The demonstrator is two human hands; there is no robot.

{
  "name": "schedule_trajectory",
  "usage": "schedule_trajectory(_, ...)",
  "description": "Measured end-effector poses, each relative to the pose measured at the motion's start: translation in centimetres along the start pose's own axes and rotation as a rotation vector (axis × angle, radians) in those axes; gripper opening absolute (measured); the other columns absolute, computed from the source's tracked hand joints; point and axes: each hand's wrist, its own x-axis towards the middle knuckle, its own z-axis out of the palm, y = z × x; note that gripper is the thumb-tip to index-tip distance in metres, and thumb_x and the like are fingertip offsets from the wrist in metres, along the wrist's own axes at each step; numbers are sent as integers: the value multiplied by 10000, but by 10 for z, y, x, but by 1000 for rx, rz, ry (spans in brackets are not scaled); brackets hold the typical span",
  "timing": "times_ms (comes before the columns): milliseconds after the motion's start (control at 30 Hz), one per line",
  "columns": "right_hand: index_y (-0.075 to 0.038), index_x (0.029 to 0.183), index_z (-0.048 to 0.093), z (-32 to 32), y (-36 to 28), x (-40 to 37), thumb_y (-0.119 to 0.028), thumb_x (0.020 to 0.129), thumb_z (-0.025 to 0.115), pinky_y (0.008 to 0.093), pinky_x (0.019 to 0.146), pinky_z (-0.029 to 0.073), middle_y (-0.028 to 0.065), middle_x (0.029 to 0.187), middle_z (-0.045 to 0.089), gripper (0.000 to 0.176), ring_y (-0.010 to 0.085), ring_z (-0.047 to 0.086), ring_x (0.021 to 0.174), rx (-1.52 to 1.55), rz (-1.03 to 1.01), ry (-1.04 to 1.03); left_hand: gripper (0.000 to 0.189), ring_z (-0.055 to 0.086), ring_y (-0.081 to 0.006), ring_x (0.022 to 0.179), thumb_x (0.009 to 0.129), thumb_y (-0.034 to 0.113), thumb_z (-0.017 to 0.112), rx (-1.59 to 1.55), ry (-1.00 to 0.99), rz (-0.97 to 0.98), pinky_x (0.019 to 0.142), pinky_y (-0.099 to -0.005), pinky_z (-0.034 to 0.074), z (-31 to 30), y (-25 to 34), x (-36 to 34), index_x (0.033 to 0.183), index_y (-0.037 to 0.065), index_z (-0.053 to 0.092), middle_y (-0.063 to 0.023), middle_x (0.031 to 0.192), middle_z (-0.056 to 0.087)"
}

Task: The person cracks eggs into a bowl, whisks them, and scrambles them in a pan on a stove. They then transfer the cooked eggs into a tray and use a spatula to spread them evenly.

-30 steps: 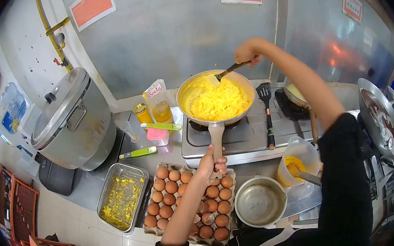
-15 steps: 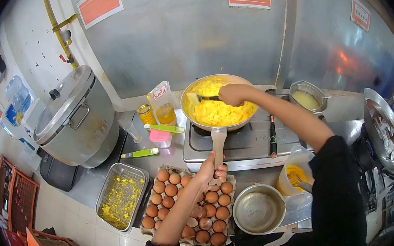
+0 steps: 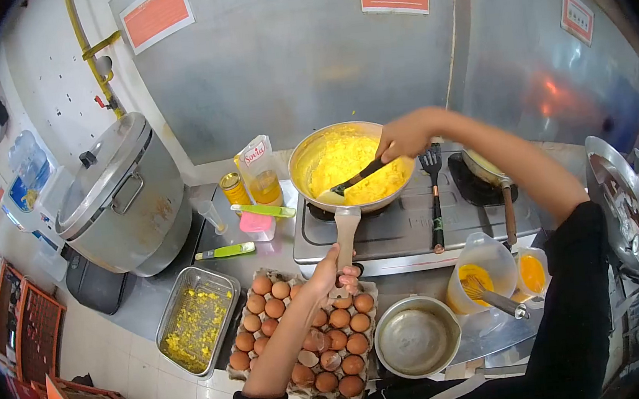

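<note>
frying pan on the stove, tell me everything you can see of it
The frying pan is round and deep, metal-looking outside and cream-coloured inside, with a long beige handle pointing toward the person. It sits on a stove burner and holds yellow scrambled egg. The left hand grips the handle's end. The right hand holds a dark spatula whose blade lies in the egg.

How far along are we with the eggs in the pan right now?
Done: the egg in the pan has set into yellow curds. In hand: the left hand grips the pan handle while the right hand pushes a black spatula through them. Left: beaten egg sits in the jug with a whisk, and many whole eggs lie nearby.
</note>
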Motion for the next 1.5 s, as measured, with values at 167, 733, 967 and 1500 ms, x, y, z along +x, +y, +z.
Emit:
schedule_trajectory(167, -12, 905, 539, 30, 0, 89, -204, 773, 421, 316, 386, 387, 103, 534, 513, 261, 194, 482, 407, -242, 30, 197, 349, 255, -63, 425, 868, 435, 196, 13, -58, -34, 432, -233, 293, -10, 2, 5, 924, 115, 323, 24, 558, 300)
schedule_trajectory(733, 40, 737, 501, 28, 12, 67, -123, 802, 352, 284, 328, 358, 96, 473, 466, 230, 158, 433, 338, -17, 10, 213, 390, 234, -66, 450, 873, 439, 162, 174, -42, -90, 442, -216, 253, -13, 7, -11, 998, 107, 323, 41, 550, 257)
schedule_trajectory(967, 8, 543, 533, 43, 31, 112, -31, 373, 558, 337, 391, 383, 170, 501, 510, 177, 283, 461, 381, -242, -64, 338, 403, 225, -61, 451, 867, 457, 156, 229, -37, -94, 444, -215, 256, -14, 8, -8, 989, 109, 318, 41, 552, 252)
schedule_trajectory(1500, 51, 670, 553, 0, 24, 58, -27, 589, 535, 354, 362, 377, 143, 531, 532, 115, 239, 501, 398, 191, -12, 111, 372, 247, -67, 435, 869, 452, 173, 188, -65, -106, 427, -228, 306, -16, 12, -9, 946, 113, 306, 21, 565, 275)
